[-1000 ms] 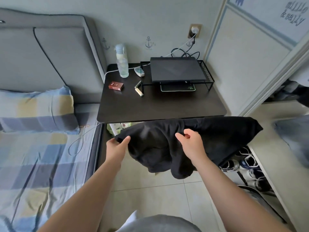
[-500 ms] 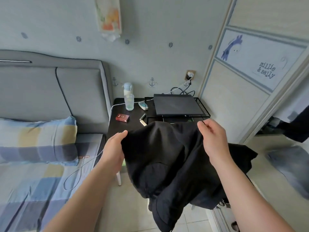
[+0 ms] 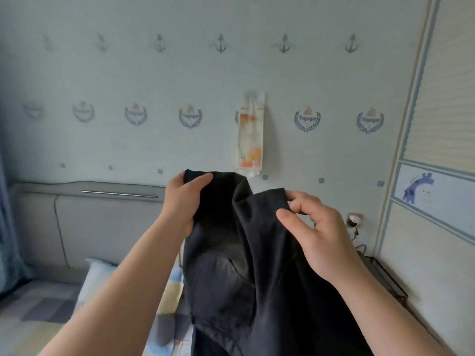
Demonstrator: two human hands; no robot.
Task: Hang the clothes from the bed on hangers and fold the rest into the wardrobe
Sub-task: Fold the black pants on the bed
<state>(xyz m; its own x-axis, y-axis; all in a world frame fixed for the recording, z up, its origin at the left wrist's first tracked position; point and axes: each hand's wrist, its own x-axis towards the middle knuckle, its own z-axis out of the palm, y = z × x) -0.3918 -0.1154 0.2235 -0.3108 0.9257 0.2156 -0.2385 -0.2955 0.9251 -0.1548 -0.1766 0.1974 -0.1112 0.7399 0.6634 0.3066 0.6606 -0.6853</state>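
A black fabric garment [image 3: 231,265], creased, with a curved seam on its front, hangs in mid-air before the person. The left hand [image 3: 183,204] grips its upper corner, thumb across the cloth; the right hand [image 3: 317,235] pinches the other top edge with curled fingers. Behind stands a grey padded headboard [image 3: 102,217].

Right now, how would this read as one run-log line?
left hand: grips black garment top edge | right hand: pinches same edge | garment: held up, hanging down
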